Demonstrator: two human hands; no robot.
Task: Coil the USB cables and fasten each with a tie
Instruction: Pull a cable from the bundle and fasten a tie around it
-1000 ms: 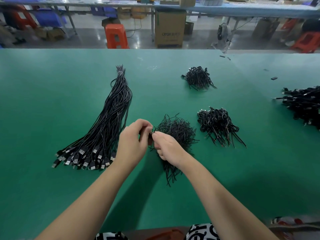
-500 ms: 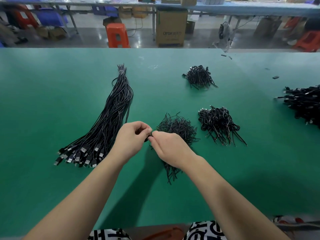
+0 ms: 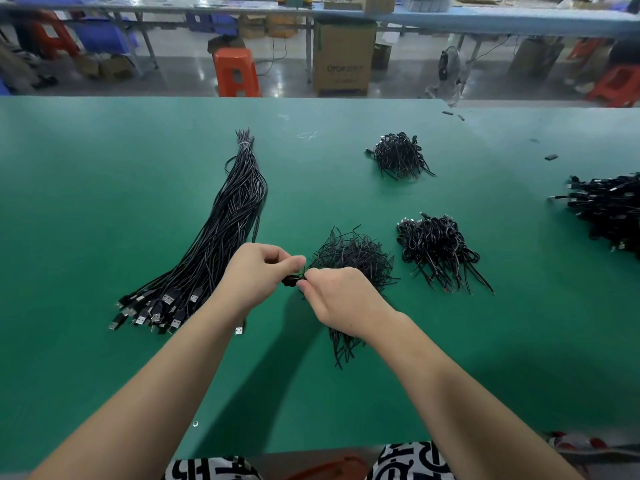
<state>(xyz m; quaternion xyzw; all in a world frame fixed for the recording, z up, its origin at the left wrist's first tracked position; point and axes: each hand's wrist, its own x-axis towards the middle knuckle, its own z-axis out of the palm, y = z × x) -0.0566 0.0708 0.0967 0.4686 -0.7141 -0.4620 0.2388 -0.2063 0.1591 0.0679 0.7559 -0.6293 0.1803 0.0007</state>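
A: Head view. Workshop floor across the top of the frame: orange stool point(image 3: 236, 72), cardboard box point(image 3: 344, 57), long tables behind. Green bench point(image 3: 104, 358) fills everything below.

B: Stock on the bench?

A: Long bundle of straight USB cables point(image 3: 221, 230) at centre left, plugs fanned toward the lower left, far end tied at the top. Loose pile of black ties point(image 3: 353, 254) at centre. Coiled cables in two heaps: one point(image 3: 438, 251) just right of the ties, one point(image 3: 398, 155) further up. A larger dark heap point(image 3: 609, 209) at the right edge.

B: Hands?

A: Both meet at frame centre, just in front of the tie pile. Left hand point(image 3: 256, 275): grip closed, fingers curled, thumb and forefinger pinching a small black coiled cable point(image 3: 290, 280). Right hand point(image 3: 341, 299): fingertips pinched on the same black piece from the other side. Whether it holds the tie or the cable itself, cannot tell; the piece is mostly hidden between the fingers.
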